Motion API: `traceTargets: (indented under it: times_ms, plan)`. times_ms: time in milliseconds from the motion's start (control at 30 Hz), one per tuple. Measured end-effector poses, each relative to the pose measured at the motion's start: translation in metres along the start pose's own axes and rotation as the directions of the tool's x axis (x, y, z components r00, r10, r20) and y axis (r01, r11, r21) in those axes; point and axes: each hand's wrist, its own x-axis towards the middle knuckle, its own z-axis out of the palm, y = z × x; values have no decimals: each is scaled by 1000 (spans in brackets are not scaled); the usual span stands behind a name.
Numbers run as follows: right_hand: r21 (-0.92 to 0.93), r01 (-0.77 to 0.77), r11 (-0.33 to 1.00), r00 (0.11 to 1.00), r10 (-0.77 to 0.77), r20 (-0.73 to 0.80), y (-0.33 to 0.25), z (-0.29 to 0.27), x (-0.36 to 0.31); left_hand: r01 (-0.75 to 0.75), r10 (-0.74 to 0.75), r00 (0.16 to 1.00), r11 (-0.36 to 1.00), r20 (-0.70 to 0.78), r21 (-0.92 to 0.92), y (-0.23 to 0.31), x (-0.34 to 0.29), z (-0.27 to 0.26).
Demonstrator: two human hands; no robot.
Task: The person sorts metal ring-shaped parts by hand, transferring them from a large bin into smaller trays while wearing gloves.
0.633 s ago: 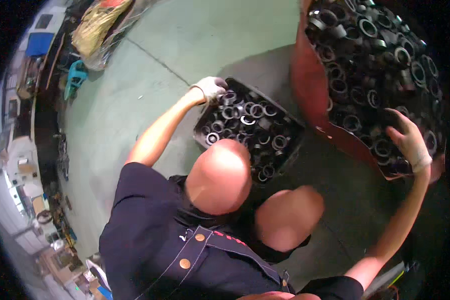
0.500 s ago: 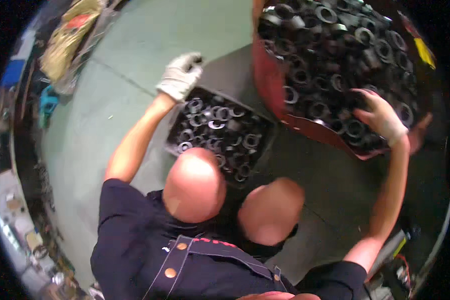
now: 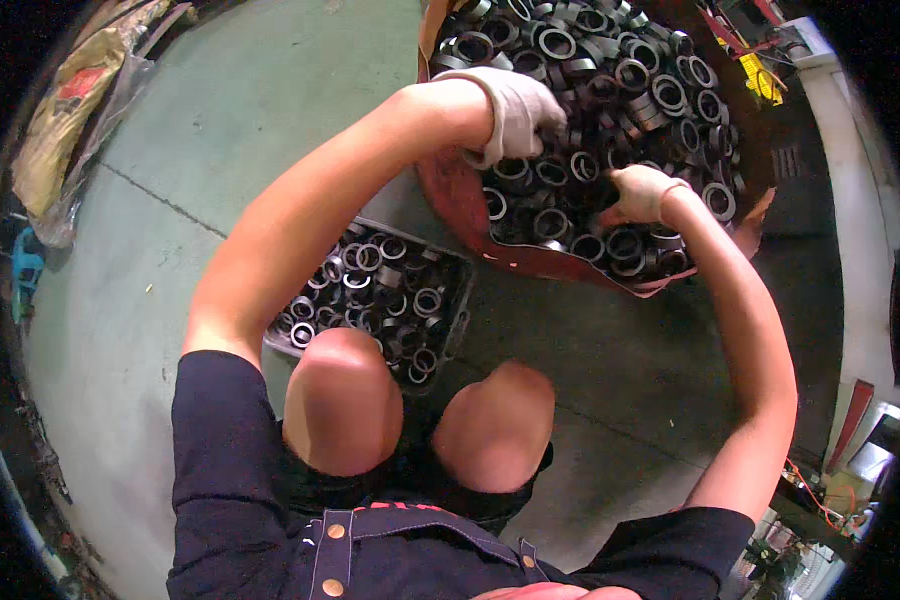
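Observation:
Both my hands are over a large reddish-brown bin [image 3: 453,205] heaped with dark metal rings [image 3: 557,43]. My left hand [image 3: 525,115], in a whitish glove, is above the left part of the heap with its fingers curled down; anything inside them is hidden. Lower right in the heap, my right hand [image 3: 642,195] bends its thumb and fingers round a dark metal ring, partly covered by the glove. On the floor in front of my knees stands a smaller grey crate [image 3: 458,305] holding many similar rings [image 3: 427,301], below my left forearm.
A yellowish sack in clear plastic [image 3: 70,120] lies at the far left, near a turquoise object [image 3: 26,272]. A yellow tag [image 3: 760,78] shows beyond the bin. Along the right side runs a pale panel [image 3: 850,180], with wires [image 3: 820,500] lower down.
My left hand has moved right, from the crate's far edge to above the bin. My right hand stays in the heap, its fingers now more closed. The view has shifted to the right.

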Motion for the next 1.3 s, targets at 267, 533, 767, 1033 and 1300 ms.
traceTargets:
  times_ms: [267,533,767,1033,1300]
  plan:
    - [-11,122,992,991,-123,-49,-28,15,11,269,-271,939,962,214,37,2,-2,-5]
    - [-62,262,963,959,-252,132,-54,-4,1,197,-190,978,978,88,-71,-4,-5,2]
    - [-233,133,963,975,-85,205,-63,13,26,156,-149,980,987,132,-43,-4,4,6]
    - [-325,131,937,941,-15,337,-90,8,16,205,-190,977,964,100,-168,-9,-8,4]
    - [-189,163,968,977,-132,166,-82,1,20,251,-229,955,962,188,-106,0,-7,-9]
